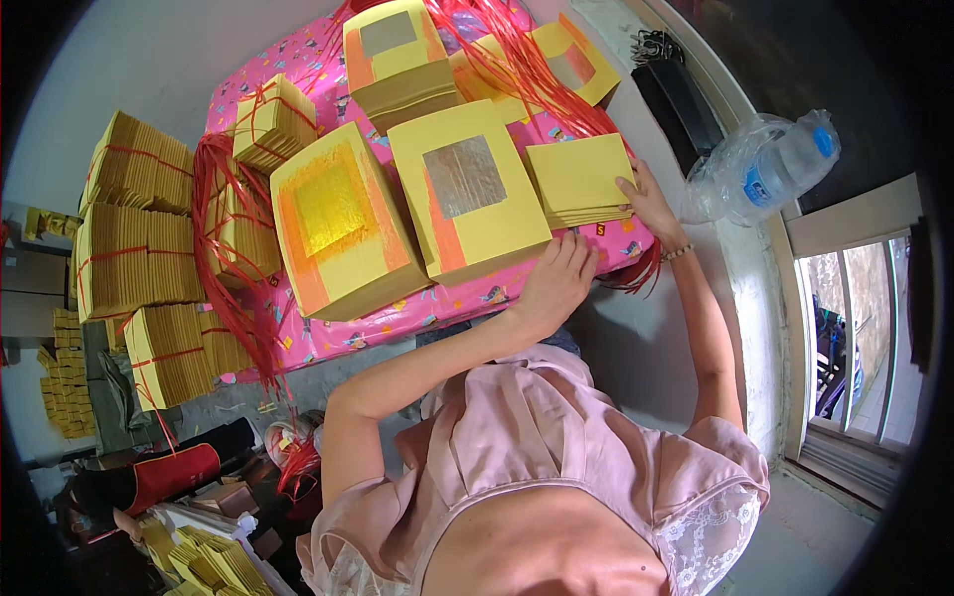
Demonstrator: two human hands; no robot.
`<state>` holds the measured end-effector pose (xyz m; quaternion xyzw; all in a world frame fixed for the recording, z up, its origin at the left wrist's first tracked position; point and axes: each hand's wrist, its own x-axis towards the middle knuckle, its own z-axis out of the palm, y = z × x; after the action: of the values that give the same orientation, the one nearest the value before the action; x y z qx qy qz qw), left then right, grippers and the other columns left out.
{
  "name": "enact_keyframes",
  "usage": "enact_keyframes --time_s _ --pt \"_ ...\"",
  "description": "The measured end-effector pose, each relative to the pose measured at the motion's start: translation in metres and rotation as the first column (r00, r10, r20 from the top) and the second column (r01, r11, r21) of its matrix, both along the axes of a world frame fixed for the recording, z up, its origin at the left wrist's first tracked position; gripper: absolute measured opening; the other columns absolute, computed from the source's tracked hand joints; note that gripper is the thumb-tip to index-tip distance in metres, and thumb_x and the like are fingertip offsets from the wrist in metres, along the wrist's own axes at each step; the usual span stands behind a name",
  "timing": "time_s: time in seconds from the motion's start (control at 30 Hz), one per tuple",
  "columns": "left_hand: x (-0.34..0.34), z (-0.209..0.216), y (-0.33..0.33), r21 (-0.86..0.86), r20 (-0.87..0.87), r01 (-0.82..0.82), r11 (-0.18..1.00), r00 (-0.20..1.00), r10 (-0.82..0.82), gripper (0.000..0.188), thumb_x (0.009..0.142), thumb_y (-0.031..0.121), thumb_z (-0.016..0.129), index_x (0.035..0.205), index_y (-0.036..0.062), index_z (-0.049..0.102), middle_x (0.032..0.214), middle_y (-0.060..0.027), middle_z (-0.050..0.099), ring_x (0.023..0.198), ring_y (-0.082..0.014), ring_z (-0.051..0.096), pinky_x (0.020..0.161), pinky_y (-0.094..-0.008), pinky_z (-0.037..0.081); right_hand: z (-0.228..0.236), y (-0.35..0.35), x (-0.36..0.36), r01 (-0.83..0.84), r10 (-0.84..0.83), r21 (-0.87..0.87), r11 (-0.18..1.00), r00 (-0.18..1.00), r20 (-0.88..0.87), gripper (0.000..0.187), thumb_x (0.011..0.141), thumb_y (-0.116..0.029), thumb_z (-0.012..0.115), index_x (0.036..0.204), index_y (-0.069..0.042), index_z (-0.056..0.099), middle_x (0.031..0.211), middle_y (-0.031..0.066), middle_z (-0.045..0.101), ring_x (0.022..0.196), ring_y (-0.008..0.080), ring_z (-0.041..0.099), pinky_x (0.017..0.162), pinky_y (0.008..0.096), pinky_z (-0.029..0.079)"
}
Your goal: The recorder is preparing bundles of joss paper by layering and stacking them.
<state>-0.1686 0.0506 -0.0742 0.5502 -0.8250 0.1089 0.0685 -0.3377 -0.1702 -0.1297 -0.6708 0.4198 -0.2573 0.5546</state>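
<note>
On a pink patterned table cover, a small stack of folded yellow paper point(578, 171) lies at the right. My right hand point(651, 207) grips its right edge, thumb on top and the other fingers along the far side. My left hand point(558, 283) rests at the stack's near edge, fingers stretched out and bent slightly, holding nothing that I can see. Just left of it stands a tall pile of yellow joss paper point(517, 189) with a silver square and an orange stripe. Beside that sits another pile point(383, 214) with a gold square.
Red plastic strings point(527, 74) trail over more paper piles at the back. Tied yellow bundles point(139, 253) stand along the left side. A plastic water bottle point(790, 164) in a clear bag lies on the right ledge, near a barred window. Below left, a person in red point(174, 475) is partly visible.
</note>
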Motion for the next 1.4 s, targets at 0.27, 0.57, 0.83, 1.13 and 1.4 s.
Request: enact_keyframes --time_s 0.27,0.57,0.83,1.13,1.4 --pt "-0.01 0.026 -0.024 -0.071 0.232 -0.117 0.991 0.964 0.13 0.053 0.09 0.018 0.051 0.136 -0.0085 0.05 0.135 -0.0234 0.054 0.127 -0.0342 0.049 0.11 -0.0431 0.032 -0.014 -0.001 -0.007 0.011 -0.007 -0.094 0.996 0.999 0.049 0.042 0.1 -0.014 0.055 0.136 -0.005 0.038 0.129 0.0113 0.051 0.111 0.0187 0.057 0.072 0.0282 0.057" --pt "-0.008 0.012 -0.057 0.234 0.465 -0.18 0.956 0.884 0.053 0.046 0.093 0.019 0.05 0.129 -0.0086 0.058 0.123 -0.0207 0.065 0.118 -0.028 0.06 0.108 -0.0476 0.031 0.014 0.025 0.012 -0.024 -0.143 -0.532 0.846 0.952 -0.271 0.048 0.092 -0.014 0.064 0.133 0.0 0.042 0.121 0.0238 0.057 0.117 0.0416 0.053 0.089 0.0455 0.05" --pt "-0.01 0.009 -0.057 0.233 0.437 -0.183 0.955 0.897 0.065 0.039 0.092 0.019 0.052 0.121 -0.0037 0.066 0.119 -0.0158 0.068 0.11 -0.0237 0.063 0.104 -0.0483 0.032 0.026 0.031 0.015 -0.137 -0.299 -0.759 0.636 0.863 -0.406 0.052 0.087 -0.015 0.068 0.133 -0.002 0.047 0.116 0.021 0.058 0.107 0.0393 0.056 0.092 0.0467 0.045" --pt "0.005 0.036 -0.043 -0.097 0.177 -0.215 0.972 0.957 0.229 0.031 0.09 0.021 0.057 0.108 -0.0011 0.069 0.105 -0.0115 0.068 0.106 -0.0262 0.061 0.102 -0.0412 0.036 0.09 0.045 0.047 -0.059 -0.065 -0.792 0.608 0.99 -0.125 0.021 0.09 -0.008 0.063 0.11 -0.003 0.065 0.107 0.0148 0.063 0.104 0.0338 0.06 0.091 0.0415 0.046" --pt "0.099 0.087 0.03 0.162 -0.187 -0.272 0.949 0.935 0.3 0.044 0.07 0.029 0.081 0.104 0.0057 0.064 0.096 -0.0109 0.063 0.1 -0.0276 0.059 0.094 -0.0399 0.041 0.121 0.093 0.095 -0.441 0.376 -0.735 0.515 0.887 -0.269 0.026 0.086 -0.022 0.07 0.105 -0.005 0.066 0.099 0.0096 0.064 0.097 0.0298 0.061 0.085 0.0407 0.047"
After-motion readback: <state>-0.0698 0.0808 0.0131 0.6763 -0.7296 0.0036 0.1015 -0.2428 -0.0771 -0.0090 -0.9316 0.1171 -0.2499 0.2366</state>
